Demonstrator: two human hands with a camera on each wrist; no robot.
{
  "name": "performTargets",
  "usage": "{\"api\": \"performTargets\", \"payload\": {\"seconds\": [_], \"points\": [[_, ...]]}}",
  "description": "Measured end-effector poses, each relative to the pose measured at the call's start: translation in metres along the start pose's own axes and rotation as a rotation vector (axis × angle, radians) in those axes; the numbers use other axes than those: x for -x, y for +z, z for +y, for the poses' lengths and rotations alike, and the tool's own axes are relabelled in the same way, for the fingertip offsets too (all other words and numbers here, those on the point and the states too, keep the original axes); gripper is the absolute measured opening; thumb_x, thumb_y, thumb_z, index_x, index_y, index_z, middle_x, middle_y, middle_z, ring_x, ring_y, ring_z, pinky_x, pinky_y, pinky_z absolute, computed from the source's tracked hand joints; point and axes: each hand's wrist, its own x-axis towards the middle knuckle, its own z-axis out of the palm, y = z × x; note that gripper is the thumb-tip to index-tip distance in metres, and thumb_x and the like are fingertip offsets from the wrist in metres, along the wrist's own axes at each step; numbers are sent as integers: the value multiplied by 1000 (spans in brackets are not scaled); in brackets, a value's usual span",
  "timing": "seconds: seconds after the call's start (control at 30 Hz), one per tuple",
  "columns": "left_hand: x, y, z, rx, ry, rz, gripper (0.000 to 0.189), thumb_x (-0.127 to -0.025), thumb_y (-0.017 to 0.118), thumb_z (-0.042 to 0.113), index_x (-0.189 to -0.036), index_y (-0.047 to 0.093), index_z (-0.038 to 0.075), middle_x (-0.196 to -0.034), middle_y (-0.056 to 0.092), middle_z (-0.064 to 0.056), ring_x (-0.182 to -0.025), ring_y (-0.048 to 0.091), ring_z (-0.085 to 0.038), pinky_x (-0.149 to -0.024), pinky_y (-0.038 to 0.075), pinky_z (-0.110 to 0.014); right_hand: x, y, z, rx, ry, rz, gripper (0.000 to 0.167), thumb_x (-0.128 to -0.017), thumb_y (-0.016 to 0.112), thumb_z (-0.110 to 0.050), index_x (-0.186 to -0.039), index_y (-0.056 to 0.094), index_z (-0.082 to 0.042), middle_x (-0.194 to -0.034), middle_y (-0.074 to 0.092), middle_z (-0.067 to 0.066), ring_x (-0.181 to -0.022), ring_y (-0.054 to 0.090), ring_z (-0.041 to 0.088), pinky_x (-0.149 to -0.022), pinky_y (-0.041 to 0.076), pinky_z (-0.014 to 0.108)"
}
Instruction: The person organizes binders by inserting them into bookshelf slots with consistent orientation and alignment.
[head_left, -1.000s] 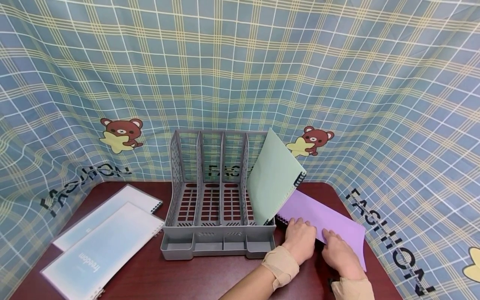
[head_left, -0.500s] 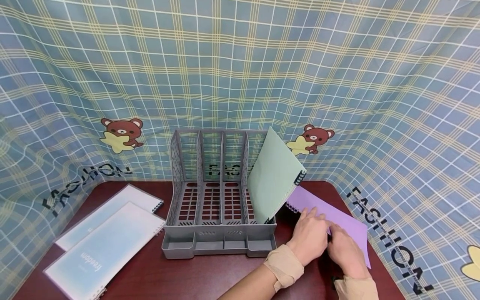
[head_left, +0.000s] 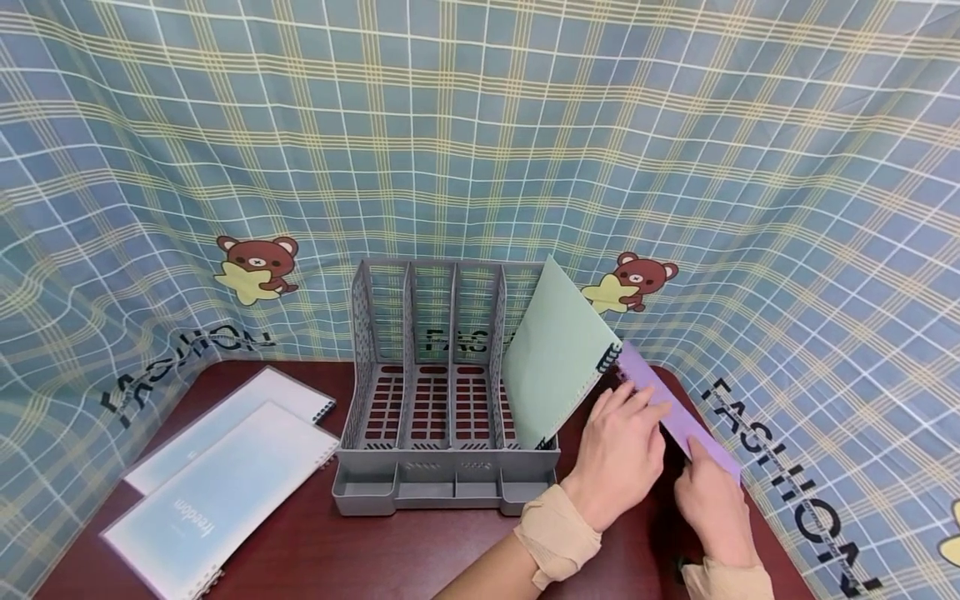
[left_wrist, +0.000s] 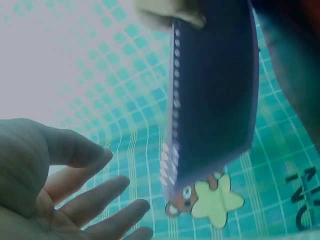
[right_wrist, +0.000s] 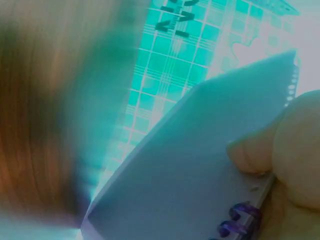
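One purple notebook (head_left: 682, 422), pinched in right hand (head_left: 712, 508).

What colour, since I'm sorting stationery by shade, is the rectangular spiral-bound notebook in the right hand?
Light purple; the notebook shows this best in the head view.

Head view evenly lit, wrist views hazy, teal-tinted (white glare in upper corners)

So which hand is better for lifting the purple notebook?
Probably the right hand: it grips the purple notebook by its edge, while the left hand is open, apart from it.
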Motion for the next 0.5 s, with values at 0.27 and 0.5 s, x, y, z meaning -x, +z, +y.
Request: {"api": "performTargets", "payload": {"seconds": [0.27, 0.5], "points": [[-4, -30, -13, 116, -111, 104, 33, -92, 66, 9, -121, 78, 19, -132, 71, -2, -124, 66, -19, -103, 52, -35, 2, -6, -1, -68, 1, 195, 50, -104, 37, -9, -152, 45, 3, -133, 53, 43, -110, 54, 68, -86, 44, 73], [-3, -50, -14, 197, -93, 132, 31, -93, 64, 8, -116, 80, 20, -127, 74, 3, -118, 68, -13, -102, 50, -24, 2, -11, -7, -137, 6, 319, 47, -105, 38, -8, -149, 50, -1, -124, 57, 44, -104, 54, 70, -83, 41, 72]]}}
